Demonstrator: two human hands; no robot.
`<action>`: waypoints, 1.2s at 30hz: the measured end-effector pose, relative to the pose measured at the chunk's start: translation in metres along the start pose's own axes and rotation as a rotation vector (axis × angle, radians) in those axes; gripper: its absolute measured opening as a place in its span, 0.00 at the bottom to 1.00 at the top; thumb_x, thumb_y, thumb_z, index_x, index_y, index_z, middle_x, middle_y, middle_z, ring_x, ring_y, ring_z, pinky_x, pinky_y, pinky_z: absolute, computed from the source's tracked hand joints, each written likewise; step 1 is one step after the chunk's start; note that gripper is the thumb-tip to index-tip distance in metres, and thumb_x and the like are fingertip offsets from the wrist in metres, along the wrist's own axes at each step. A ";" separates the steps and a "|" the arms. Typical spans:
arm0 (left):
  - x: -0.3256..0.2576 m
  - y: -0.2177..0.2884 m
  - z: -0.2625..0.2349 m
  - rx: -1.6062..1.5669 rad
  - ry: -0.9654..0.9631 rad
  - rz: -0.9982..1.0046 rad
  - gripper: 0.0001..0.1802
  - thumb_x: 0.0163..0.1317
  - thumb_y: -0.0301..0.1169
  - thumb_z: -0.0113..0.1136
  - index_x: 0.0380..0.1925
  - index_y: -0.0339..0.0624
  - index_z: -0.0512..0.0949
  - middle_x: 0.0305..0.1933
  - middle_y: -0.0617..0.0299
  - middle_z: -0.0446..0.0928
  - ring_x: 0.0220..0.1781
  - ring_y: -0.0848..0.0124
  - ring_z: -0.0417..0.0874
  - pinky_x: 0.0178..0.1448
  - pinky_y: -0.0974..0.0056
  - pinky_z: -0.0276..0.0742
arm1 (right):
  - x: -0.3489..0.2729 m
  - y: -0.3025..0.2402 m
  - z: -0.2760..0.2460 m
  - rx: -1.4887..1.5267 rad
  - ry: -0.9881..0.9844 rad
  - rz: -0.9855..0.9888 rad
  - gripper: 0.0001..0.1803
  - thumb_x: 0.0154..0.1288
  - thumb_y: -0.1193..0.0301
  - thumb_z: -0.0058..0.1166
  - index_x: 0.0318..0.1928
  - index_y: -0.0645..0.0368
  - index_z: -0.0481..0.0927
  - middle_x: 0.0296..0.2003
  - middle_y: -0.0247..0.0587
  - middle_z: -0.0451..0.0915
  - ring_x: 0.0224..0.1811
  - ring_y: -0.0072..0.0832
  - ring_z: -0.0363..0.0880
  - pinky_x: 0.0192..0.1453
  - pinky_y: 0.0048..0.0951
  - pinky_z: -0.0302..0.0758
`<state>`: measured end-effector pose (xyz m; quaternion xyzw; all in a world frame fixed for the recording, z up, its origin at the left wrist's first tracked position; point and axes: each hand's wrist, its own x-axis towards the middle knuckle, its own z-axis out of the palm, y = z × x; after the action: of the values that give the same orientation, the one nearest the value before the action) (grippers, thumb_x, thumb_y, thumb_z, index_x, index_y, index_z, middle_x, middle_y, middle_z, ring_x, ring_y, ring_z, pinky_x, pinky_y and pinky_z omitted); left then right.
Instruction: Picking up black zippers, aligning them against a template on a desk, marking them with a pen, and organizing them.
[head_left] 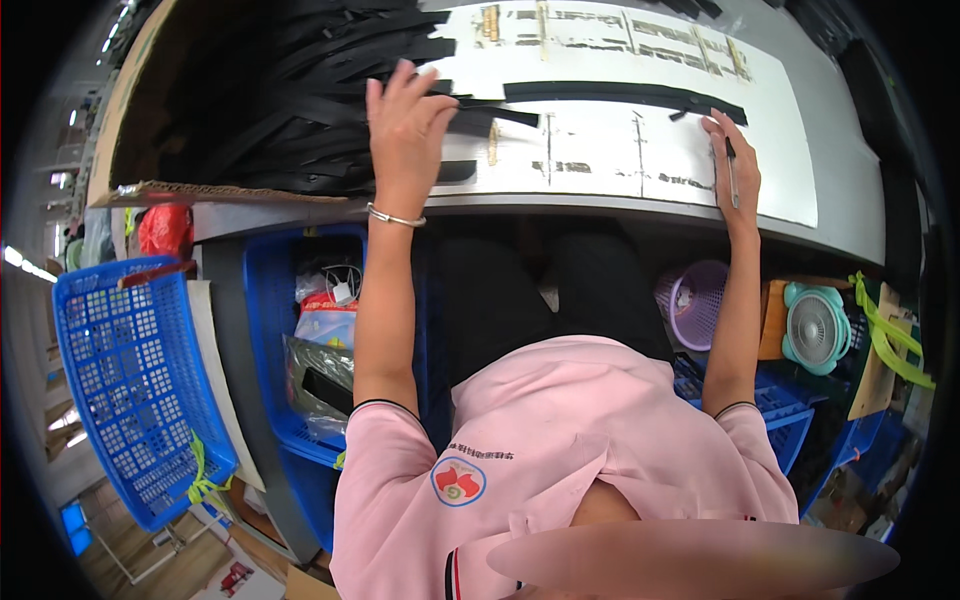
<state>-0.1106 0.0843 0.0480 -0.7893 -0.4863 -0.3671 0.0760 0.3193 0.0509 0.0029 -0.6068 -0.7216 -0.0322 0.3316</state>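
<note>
A long black strip point(620, 93) lies across the white board point(600, 140) on the table, a small piece of it sticking out near its right end. My right hand point(738, 175) rests at that end, fingertips by the strip, with a slim silver and black pen-like tool point(733, 170) held along the palm. At the left, my left hand point(405, 135) is over the edge of a heap of black strips point(290, 110). Its thumb and forefinger pinch together at a black strip end, while the other fingers spread apart. The exact grip is partly hidden.
A cardboard box side point(230, 192) borders the heap. Below the table stand blue baskets point(140, 390), a purple basket point(697, 300) and a small teal fan point(817, 328). Dark marks and tape pieces cover parts of the board.
</note>
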 end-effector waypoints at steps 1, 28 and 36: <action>0.002 0.016 0.003 -0.065 -0.102 0.010 0.03 0.66 0.29 0.64 0.38 0.47 0.86 0.53 0.63 0.85 0.64 0.61 0.80 0.79 0.45 0.54 | -0.002 0.001 -0.001 0.021 0.020 0.066 0.18 0.81 0.63 0.47 0.63 0.54 0.79 0.53 0.37 0.87 0.55 0.38 0.82 0.64 0.35 0.74; -0.042 0.133 0.072 -0.005 -0.100 -0.107 0.13 0.65 0.30 0.66 0.49 0.48 0.86 0.57 0.65 0.83 0.61 0.63 0.79 0.79 0.43 0.49 | -0.080 0.023 -0.037 -0.132 0.048 0.066 0.23 0.74 0.70 0.57 0.67 0.47 0.77 0.64 0.35 0.79 0.72 0.36 0.71 0.81 0.48 0.54; -0.069 0.119 0.055 0.046 -0.207 -0.209 0.28 0.68 0.40 0.66 0.66 0.43 0.76 0.70 0.56 0.75 0.77 0.55 0.68 0.79 0.28 0.31 | -0.077 0.022 -0.030 -0.138 0.060 0.051 0.22 0.74 0.68 0.58 0.66 0.49 0.77 0.63 0.32 0.80 0.71 0.32 0.72 0.81 0.46 0.52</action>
<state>-0.0025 -0.0006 -0.0084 -0.7661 -0.5793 -0.2783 0.0048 0.3561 -0.0228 -0.0216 -0.6452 -0.6919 -0.0917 0.3109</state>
